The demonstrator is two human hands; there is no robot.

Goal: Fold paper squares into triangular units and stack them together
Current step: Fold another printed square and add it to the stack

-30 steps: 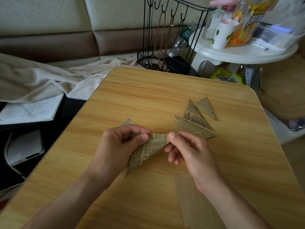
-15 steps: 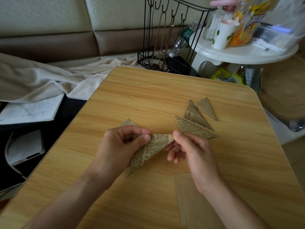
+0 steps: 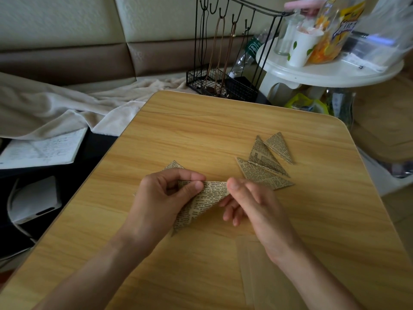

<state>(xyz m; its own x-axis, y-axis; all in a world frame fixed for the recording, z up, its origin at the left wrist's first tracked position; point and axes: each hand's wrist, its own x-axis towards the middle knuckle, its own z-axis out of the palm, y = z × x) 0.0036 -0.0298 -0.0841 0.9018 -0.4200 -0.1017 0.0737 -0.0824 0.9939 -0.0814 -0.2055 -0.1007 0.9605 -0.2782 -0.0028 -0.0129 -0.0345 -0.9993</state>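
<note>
Since a second ago the right hand (image 3: 257,211) has slid its thumb along the top edge of the folded paper (image 3: 201,204) toward the left hand, and the paper has tipped slightly; the finished pieces on the table have not shifted.

Head view: the left hand (image 3: 165,198) pinches the upper left part of the folded paper between thumb and forefinger, its other fingers curled in behind the sheet. The right hand pinches the paper's right corner under its thumb, with the remaining fingers loosely bent below and beside the fold. The paper is newsprint-patterned and forms a triangle, its long point aimed down toward the left wrist, held just over the wooden table (image 3: 201,130) near its middle. Another printed corner (image 3: 173,164) pokes out behind the left hand's knuckles. To the right, near the right hand, three folded triangles (image 3: 266,164) lie overlapping on the table top. A pale translucent sheet (image 3: 252,274) lies flat under the right forearm.

Beyond the table stand a black wire rack (image 3: 223,83), a round white side table (image 3: 330,72) carrying a cup and bottles, and a cream blanket (image 3: 67,108) at left.
</note>
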